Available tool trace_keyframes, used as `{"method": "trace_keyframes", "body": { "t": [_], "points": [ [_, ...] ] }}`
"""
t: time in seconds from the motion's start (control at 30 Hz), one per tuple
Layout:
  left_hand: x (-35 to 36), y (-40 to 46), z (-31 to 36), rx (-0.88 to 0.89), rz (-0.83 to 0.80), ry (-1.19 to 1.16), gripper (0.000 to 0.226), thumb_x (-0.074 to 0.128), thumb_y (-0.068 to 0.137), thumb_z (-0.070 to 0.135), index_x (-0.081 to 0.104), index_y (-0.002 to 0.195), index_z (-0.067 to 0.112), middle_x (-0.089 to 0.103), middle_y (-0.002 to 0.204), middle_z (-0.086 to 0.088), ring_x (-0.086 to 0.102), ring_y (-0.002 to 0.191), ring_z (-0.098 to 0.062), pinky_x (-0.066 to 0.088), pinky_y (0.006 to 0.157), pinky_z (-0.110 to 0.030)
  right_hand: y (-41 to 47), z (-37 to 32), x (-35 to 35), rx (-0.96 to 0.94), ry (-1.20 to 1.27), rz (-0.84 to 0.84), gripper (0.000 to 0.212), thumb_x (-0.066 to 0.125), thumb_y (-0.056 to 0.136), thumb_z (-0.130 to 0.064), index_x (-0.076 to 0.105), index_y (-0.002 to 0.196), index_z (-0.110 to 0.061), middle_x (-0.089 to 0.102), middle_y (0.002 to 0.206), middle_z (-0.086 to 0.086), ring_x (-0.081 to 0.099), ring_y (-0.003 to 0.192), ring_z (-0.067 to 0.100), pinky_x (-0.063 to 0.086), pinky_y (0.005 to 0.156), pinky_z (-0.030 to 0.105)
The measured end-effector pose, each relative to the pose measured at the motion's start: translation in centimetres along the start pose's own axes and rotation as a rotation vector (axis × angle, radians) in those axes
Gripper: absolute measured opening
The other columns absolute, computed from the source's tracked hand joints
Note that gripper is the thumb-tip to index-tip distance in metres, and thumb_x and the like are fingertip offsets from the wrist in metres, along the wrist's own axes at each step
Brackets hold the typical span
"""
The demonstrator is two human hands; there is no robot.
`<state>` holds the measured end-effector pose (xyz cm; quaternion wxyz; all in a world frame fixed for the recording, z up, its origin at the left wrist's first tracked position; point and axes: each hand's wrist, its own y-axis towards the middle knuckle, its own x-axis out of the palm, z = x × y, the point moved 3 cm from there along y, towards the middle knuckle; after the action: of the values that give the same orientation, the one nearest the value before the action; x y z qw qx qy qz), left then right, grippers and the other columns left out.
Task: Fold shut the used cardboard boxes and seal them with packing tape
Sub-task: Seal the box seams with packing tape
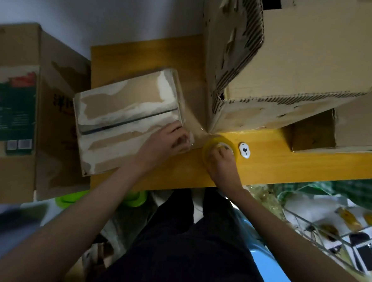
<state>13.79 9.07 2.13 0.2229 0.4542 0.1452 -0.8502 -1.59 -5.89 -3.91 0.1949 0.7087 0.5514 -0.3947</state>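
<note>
Hands: left hand [170, 140] presses the scuffed, paper-torn box [126, 118] shut.

A single wide-angle camera on the person's head looks steeply down over the near edge of the yellow table [265, 164], close above both forearms. The lens bends the edges of the view, taking in the person's dark trousers [188, 248] and floor clutter below.

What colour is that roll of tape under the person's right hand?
Translucent yellow. The tape roll shows best in the head view, lying on the wooden table.
</note>
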Motion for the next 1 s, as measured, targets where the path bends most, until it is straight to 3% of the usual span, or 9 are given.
{"method": "trace_keyframes", "body": {
  "t": [0.07,0.13,0.3,0.53,0.63,0.77,0.87,0.93,1.0],
  "points": [
    [-0.9,0.4,-0.9,0.122,-0.012,0.035,0.019,0.058,0.099,0.028,0.070,0.106,0.015,0.059,0.109,0.001,0.057,0.096,-0.016,0.053,0.076,-0.038,0.2,-2.8,-0.9,0.107,0.306,0.192,0.016,0.068,0.082,0.002,0.064,0.092,-0.009,0.062,0.095,0.005,0.055,0.090,0.020,0.046,0.079,0.031],
    [-1.5,1.0,-1.6,0.228,-0.066,0.073,0.019,0.056,0.102,0.024,0.072,0.108,0.017,0.060,0.112,0.001,0.058,0.101,-0.018,0.054,0.075,-0.040,0.6,-5.5,-1.1,0.164,0.466,0.256,0.012,0.069,0.086,-0.001,0.067,0.092,-0.011,0.066,0.092,0.000,0.061,0.086,0.015,0.050,0.076,0.025],
    [-1.9,3.1,-2.4,0.373,-0.262,0.136,0.028,0.047,0.104,0.035,0.072,0.105,0.021,0.055,0.111,0.001,0.057,0.103,-0.020,0.053,0.074,-0.043,1.8,-8.0,0.7,0.358,0.584,0.322,0.012,0.079,0.086,-0.019,0.072,0.094,-0.013,0.070,0.094,-0.001,0.065,0.088,0.013,0.054,0.078,0.027],
    [-3.2,6.3,-3.0,0.511,-0.452,0.202,0.043,0.039,0.098,0.048,0.073,0.111,0.024,0.059,0.107,0.004,0.051,0.096,-0.018,0.041,0.085,-0.031,2.9,-8.3,0.8,0.567,0.650,0.309,0.009,0.083,0.081,-0.019,0.076,0.080,-0.015,0.072,0.071,-0.006,0.070,0.070,0.010,0.052,0.071,0.025],
    [-5.4,8.9,-5.2,0.482,-0.475,0.266,0.045,0.042,0.100,0.047,0.073,0.119,0.021,0.066,0.114,0.001,0.054,0.101,-0.020,0.046,0.091,-0.038,3.0,-8.4,0.6,0.591,0.650,0.281,0.012,0.081,0.084,-0.017,0.073,0.075,-0.019,0.073,0.072,-0.005,0.069,0.069,0.012,0.057,0.071,0.032],
    [-8.9,12.8,-9.2,0.342,-0.373,0.339,0.034,0.057,0.098,0.036,0.070,0.125,0.021,0.066,0.123,-0.006,0.053,0.107,-0.028,0.043,0.097,-0.046,3.1,-8.6,0.3,0.607,0.623,0.275,0.010,0.080,0.084,-0.016,0.074,0.077,-0.016,0.071,0.069,-0.007,0.066,0.064,0.008,0.054,0.066,0.026],
    [-10.4,14.9,-10.0,0.203,-0.327,0.338,0.035,0.062,0.095,0.037,0.073,0.119,0.014,0.070,0.114,-0.009,0.052,0.103,-0.032,0.039,0.096,-0.044,3.1,-8.8,0.2,0.613,0.629,0.277,0.017,0.080,0.085,-0.015,0.071,0.072,-0.022,0.069,0.068,-0.010,0.067,0.065,0.009,0.057,0.066,0.028],
    [-11.0,15.3,-10.1,0.125,-0.312,0.243,0.025,0.064,0.096,0.031,0.077,0.108,0.013,0.075,0.103,-0.008,0.060,0.095,-0.027,0.042,0.089,-0.037,3.0,-8.9,0.2,0.616,0.645,0.281,0.027,0.080,0.085,-0.014,0.066,0.068,-0.029,0.070,0.070,-0.011,0.068,0.067,0.010,0.059,0.066,0.029],
    [-11.1,15.1,-10.3,0.011,-0.280,0.135,0.020,0.064,0.097,0.024,0.078,0.106,0.012,0.076,0.106,-0.010,0.069,0.093,-0.026,0.046,0.082,-0.034,2.9,-8.9,0.2,0.634,0.660,0.288,0.028,0.080,0.085,-0.015,0.064,0.066,-0.029,0.072,0.073,-0.007,0.068,0.065,0.011,0.058,0.063,0.028]
  ]
}}
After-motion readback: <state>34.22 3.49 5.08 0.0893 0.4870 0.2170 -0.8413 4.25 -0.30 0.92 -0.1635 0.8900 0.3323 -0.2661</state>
